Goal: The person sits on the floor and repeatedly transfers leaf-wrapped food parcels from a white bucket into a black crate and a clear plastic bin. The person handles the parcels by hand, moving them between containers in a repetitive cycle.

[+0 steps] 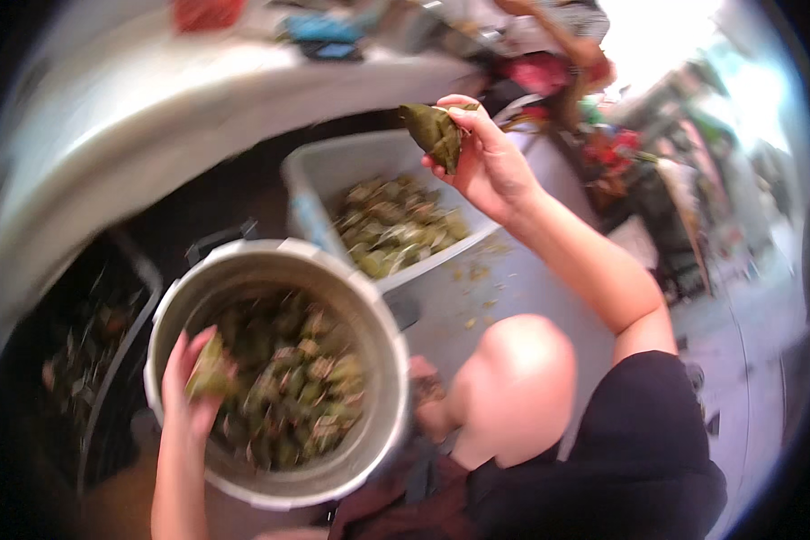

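A round metal pot (pixel 395 337) stands in front of me, with many leaf-wrapped dumplings (pixel 290 385) inside. My left hand (pixel 192 385) is inside its left rim, fingers closed around a green leaf-wrapped dumpling (pixel 207 370), somewhat blurred. Raised above the far side of a translucent plastic tub (pixel 302 189), my right hand (pixel 482 155) holds a darker, pointed leaf-wrapped dumpling (pixel 433 129) between thumb and fingers. The tub, behind the pot, has a heap of similar dumplings (pixel 398 223) on its bottom.
At the left lies a dark container (pixel 125 351) with blurred contents. A pale table edge (pixel 175 135) curves across the upper left. Leaf bits (pixel 476 270) dot the floor beside the tub. My bent knee (pixel 526 358) is right of the pot. Another person's arm (pixel 560 30) shows at the top.
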Demonstrator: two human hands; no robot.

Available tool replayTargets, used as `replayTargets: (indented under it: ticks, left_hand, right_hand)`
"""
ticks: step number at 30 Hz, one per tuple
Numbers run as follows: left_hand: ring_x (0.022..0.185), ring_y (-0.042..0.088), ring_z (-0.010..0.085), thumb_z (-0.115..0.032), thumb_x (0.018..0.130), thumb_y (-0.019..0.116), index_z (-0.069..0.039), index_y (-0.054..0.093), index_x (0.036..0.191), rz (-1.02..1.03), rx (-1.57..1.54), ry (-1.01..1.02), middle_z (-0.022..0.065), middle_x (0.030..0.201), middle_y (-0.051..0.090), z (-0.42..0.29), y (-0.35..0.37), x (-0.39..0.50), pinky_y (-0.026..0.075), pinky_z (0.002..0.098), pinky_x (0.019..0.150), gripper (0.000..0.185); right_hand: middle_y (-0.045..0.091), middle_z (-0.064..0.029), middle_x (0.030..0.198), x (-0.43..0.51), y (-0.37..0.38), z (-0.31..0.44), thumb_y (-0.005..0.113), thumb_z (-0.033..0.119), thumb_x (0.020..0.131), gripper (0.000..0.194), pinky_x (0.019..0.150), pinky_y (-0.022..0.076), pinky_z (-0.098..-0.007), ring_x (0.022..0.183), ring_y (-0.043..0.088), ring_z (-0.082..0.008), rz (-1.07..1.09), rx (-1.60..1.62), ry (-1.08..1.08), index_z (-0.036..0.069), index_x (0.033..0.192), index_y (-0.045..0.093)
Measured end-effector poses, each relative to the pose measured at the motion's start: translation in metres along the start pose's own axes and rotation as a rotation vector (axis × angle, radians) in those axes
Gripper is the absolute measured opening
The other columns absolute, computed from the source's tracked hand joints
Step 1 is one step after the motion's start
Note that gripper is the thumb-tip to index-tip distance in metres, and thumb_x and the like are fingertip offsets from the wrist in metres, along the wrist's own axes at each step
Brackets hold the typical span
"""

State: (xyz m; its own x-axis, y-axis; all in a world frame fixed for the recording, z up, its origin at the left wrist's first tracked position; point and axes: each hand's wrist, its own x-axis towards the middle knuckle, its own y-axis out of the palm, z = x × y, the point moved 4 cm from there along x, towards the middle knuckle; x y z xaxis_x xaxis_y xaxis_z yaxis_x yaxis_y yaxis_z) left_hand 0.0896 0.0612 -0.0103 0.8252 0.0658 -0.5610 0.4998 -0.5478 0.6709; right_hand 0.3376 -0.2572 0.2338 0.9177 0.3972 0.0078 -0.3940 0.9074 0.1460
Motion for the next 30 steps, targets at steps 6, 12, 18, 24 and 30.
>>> replayTargets:
  ticks: [6, 12, 18, 24, 30]
  left_hand:
    - [0.113, 0.061, 0.0286, -0.04, 0.102, 0.053, -0.002, 0.06, 0.136, 0.17, -0.123, 0.025, 0.0153, 0.129, 0.062, -0.008, 0.0, -0.006, 0.048, 0.0416, 0.104, 0.051]
    - [0.11, 0.06, 0.0267, -0.034, 0.102, 0.05, -0.001, 0.06, 0.134, -0.029, -0.247, 0.242, 0.0164, 0.13, 0.06, -0.014, -0.014, -0.002, 0.05, 0.0417, 0.102, 0.047]
    - [0.115, 0.058, 0.0282, -0.033, 0.104, 0.047, -0.002, 0.056, 0.139, -0.045, -0.173, 0.275, 0.0184, 0.134, 0.056, -0.013, -0.016, -0.005, 0.05, 0.0398, 0.104, 0.048]
    - [0.119, 0.056, 0.0287, -0.031, 0.105, 0.046, -0.002, 0.055, 0.14, -0.059, -0.125, 0.283, 0.0193, 0.139, 0.053, -0.013, -0.017, -0.002, 0.048, 0.0421, 0.106, 0.047]
    - [0.121, 0.055, 0.0289, -0.032, 0.105, 0.046, -0.001, 0.054, 0.141, -0.077, -0.108, 0.26, 0.0192, 0.14, 0.054, -0.009, -0.015, -0.002, 0.046, 0.0434, 0.108, 0.048]
  right_hand:
    - [0.059, -0.006, 0.133, 0.0, 0.128, -0.159, 0.07, 0.025, 0.097, 0.043, 0.084, 0.0553, -0.0353, 0.113, 0.059, -0.0163, 0.597, -0.499, 0.132, 0.017, 0.13, 0.044]
    - [0.054, -0.0102, 0.134, -0.004, 0.158, -0.263, 0.073, 0.01, 0.083, 0.048, 0.094, 0.0535, -0.043, 0.111, 0.061, -0.0343, 1.095, -1.193, -0.54, 0.01, 0.13, 0.061]
    - [0.051, -0.0007, 0.149, 0.0, 0.131, -0.318, 0.059, 0.006, 0.084, 0.043, 0.092, 0.0552, -0.0407, 0.103, 0.058, -0.0348, 1.289, -1.785, -0.643, 0.016, 0.124, 0.069]
    - [0.06, -0.0033, 0.126, 0.003, 0.144, -0.316, 0.06, 0.007, 0.08, 0.022, 0.085, 0.0553, -0.0417, 0.1, 0.056, -0.0367, 1.302, -1.509, -0.698, 0.011, 0.097, 0.073]
    - [0.066, -0.0042, 0.106, 0.012, 0.153, -0.337, 0.063, 0.004, 0.074, 0.018, 0.079, 0.0554, -0.0425, 0.096, 0.062, -0.0331, 1.34, -1.522, -0.59, 0.008, 0.089, 0.072]
